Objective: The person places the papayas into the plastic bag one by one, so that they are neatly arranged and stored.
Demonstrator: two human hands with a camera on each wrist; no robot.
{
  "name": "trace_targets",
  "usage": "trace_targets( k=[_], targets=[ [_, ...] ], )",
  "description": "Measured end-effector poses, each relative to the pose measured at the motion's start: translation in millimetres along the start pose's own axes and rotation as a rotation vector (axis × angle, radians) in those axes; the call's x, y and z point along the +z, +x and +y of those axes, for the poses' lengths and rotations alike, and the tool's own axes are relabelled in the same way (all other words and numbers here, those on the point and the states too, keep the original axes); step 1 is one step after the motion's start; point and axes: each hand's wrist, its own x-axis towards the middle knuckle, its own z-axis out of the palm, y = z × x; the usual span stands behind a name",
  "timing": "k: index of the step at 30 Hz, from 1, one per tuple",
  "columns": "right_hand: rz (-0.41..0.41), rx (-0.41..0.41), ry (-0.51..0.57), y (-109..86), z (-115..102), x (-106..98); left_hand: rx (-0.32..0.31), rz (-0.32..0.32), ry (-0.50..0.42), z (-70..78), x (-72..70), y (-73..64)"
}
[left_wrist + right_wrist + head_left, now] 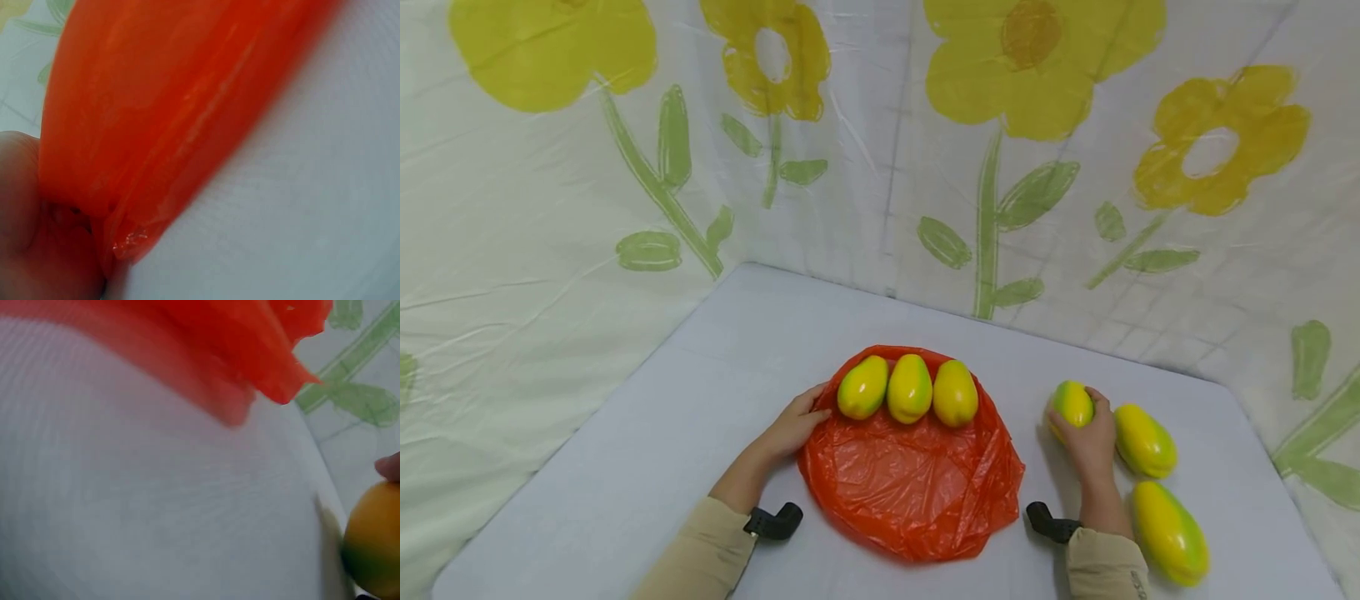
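Observation:
A red plastic bag [895, 483] lies spread open on the table, with three yellow-green papayas in a row at its far side, the middle papaya [910, 389] between two others. My left hand [793, 427] grips the bag's left edge; the left wrist view shows the gathered red plastic [125, 125] at the thumb. To the right of the bag, my right hand [1092, 437] holds another papaya [1072, 403] between thumb and fingers. Part of that papaya [375, 544] appears at the right edge of the right wrist view.
Two more papayas lie to the right of my right hand: one papaya [1146, 442] beside it and another papaya [1171, 533] nearer me. The pale table [700, 400] meets a curtain [865, 208] printed with yellow flowers at the back and sides.

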Motion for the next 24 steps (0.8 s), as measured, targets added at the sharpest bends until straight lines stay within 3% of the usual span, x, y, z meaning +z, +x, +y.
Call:
trace_targets(
  k=[4, 11, 24],
  targets=[
    [0.055, 0.022, 0.029, 1.3, 4.4, 4.1, 0.003, -0.01, 0.003, 0.5, -0.7, 0.2],
    [0.052, 0.071, 0.049, 2.1, 7.2, 2.2, 0.008, -0.015, -0.001, 3.2, -1.2, -0.9],
    [0.076, 0.045, 0.073, -0.6, 7.6, 1.8, 0.014, -0.029, -0.026, 0.7, -0.6, -0.6]
  ],
)
